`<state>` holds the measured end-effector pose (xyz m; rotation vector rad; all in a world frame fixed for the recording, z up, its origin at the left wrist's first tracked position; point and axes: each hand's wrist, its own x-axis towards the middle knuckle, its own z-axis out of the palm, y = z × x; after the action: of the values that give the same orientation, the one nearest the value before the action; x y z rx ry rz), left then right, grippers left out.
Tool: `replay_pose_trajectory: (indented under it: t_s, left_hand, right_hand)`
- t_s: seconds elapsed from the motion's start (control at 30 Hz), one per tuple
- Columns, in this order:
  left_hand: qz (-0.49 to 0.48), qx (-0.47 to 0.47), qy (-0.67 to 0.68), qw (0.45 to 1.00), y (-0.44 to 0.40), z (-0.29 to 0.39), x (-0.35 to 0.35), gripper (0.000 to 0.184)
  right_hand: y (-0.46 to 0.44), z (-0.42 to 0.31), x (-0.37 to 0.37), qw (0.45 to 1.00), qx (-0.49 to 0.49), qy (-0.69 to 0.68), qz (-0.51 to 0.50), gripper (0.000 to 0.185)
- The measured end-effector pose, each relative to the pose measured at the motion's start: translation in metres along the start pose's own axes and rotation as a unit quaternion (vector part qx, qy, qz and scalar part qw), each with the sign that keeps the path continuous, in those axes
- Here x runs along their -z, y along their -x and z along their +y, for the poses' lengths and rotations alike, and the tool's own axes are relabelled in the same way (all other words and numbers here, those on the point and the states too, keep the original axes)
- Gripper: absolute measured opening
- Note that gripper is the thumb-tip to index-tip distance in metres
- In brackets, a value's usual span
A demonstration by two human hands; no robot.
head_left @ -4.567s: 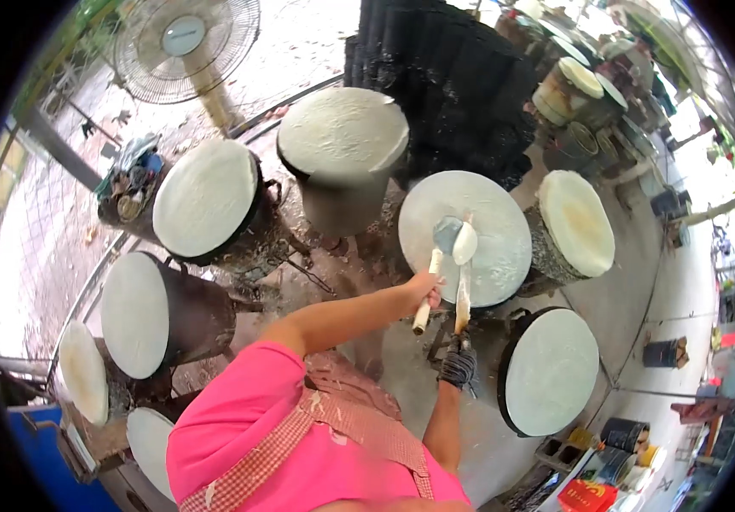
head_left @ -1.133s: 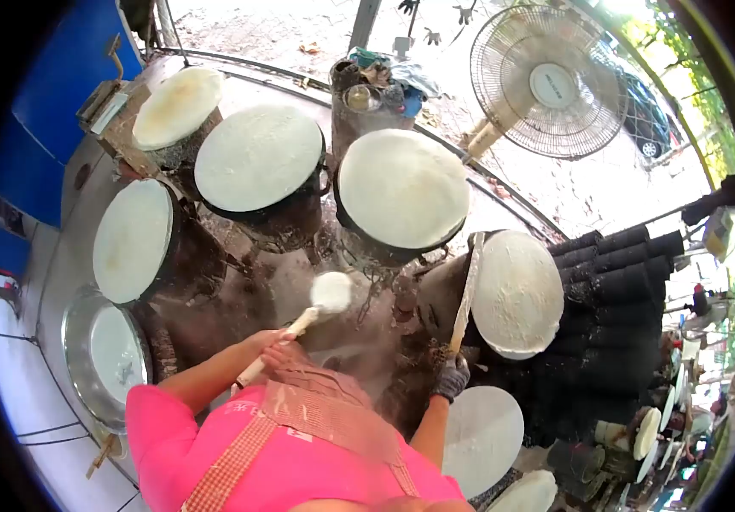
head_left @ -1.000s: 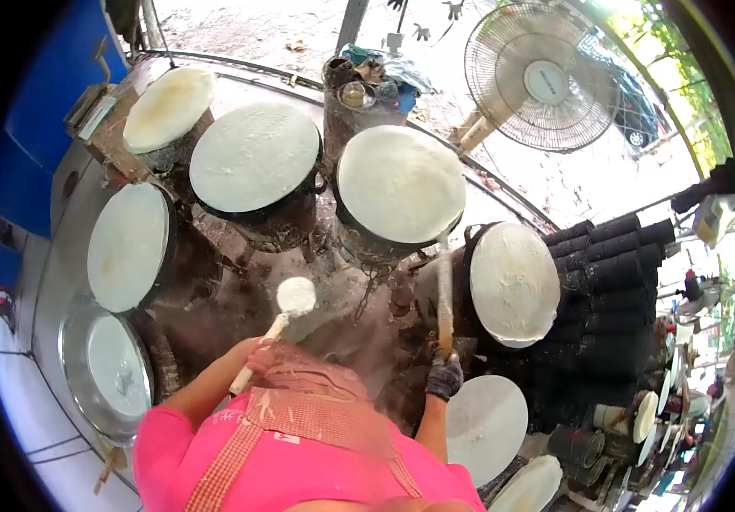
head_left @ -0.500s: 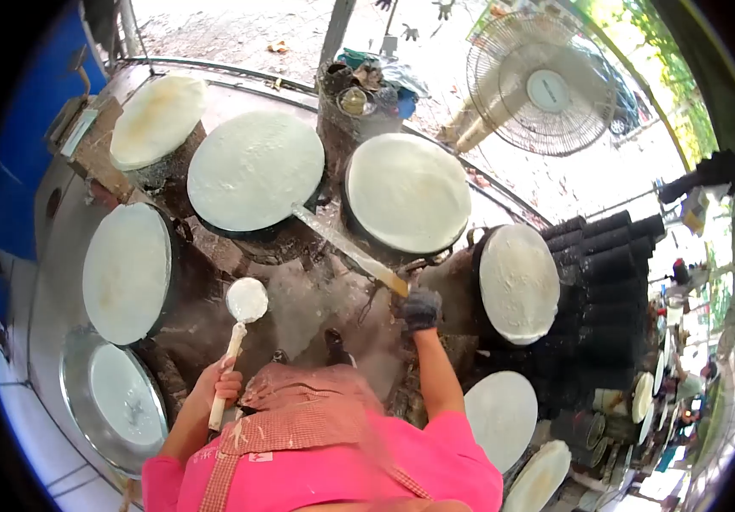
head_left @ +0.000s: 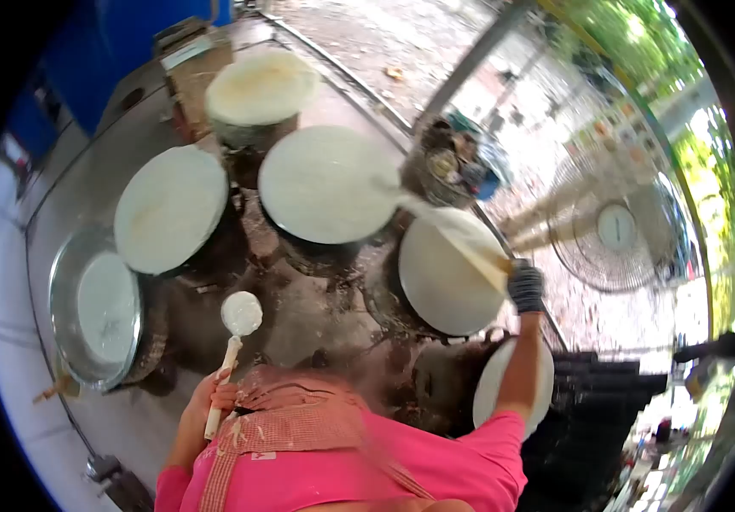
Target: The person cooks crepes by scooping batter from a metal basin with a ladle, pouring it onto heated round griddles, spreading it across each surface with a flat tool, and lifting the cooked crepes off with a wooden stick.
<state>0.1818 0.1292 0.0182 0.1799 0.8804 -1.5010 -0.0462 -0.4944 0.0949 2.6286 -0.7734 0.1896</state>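
nearest the body, over a pink shirt (head_left: 470, 456), is a checked apron (head_left: 299, 427) streaked with white. just off its left edge the bare left hand (head_left: 216, 397) has its fingers curled tightly round the pale handle of a ladle (head_left: 242, 314), whose round bowl, coated in white paste, hangs above the floor (head_left: 299, 316). the right arm reaches across the near right top (head_left: 487, 384), hiding its right part. beyond it the right hand (head_left: 525, 288), in a dark grey glove, is wrapped round the butt of a long flat paddle (head_left: 461, 243), its finger details blurred. the paddle slants over the middle right top (head_left: 440, 294), from that top's right edge past its upper left edge, and its smeared tip is at the right edge of the centre top (head_left: 325, 183); whether they touch i cannot tell. at the floor's left side a shiny metal basin (head_left: 58, 294) holds white liquid (head_left: 107, 307), just beside the left top (head_left: 171, 209). farther off sit a cream, browned disc (head_left: 261, 90) on a drum, a bucket (head_left: 423, 175) heaped with cloths, and a standing fan (head_left: 616, 226).
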Motion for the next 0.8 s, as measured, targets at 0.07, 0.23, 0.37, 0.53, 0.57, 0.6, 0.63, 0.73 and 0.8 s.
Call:
replay_pose_trajectory:
  t_s: [0.07,0.23,0.37,0.53,0.57,0.6,0.63,0.73,0.8]
  left_hand:
    - [-0.016,-0.031,-0.006,0.999,0.014,0.002,0.006,0.008]
    - [-0.056,-0.114,-0.003,0.992,0.046,0.022,0.042,0.016]
    - [-0.033,-0.178,0.013,0.983,0.08,0.028,0.061,0.009]
    - [-0.019,-0.153,0.049,0.987,0.099,0.046,0.094,0.028]
    - [-0.02,-0.159,0.047,0.986,0.104,0.044,0.092,0.032]
    - [-0.032,-0.153,0.077,0.985,0.105,0.044,0.095,0.032]
    - [-0.044,-0.148,0.11,0.982,0.105,0.046,0.099,0.033]
    - [-0.066,-0.178,0.152,0.97,0.101,0.049,0.098,0.036]
    - [-0.058,-0.222,0.185,0.956,0.092,0.049,0.08,0.043]
  right_hand:
    - [-0.037,0.032,0.01,0.936,0.044,0.333,0.108,0.011]
    - [-0.182,-0.062,0.142,0.989,0.098,0.108,-0.029,0.016]
    - [-0.278,-0.176,0.171,0.955,0.236,0.163,-0.078,0.015]
    - [-0.403,-0.306,0.216,0.954,0.291,0.062,0.036,0.019]
    - [-0.425,-0.324,0.222,0.957,0.284,0.022,0.06,0.02]
    - [-0.449,-0.335,0.223,0.964,0.257,-0.034,0.055,0.021]
    - [-0.473,-0.34,0.214,0.969,0.216,-0.115,0.034,0.023]
    - [-0.544,-0.325,0.137,0.909,0.147,-0.389,-0.001,0.023]
    - [-0.534,-0.358,0.12,0.662,-0.15,-0.727,-0.102,0.015]
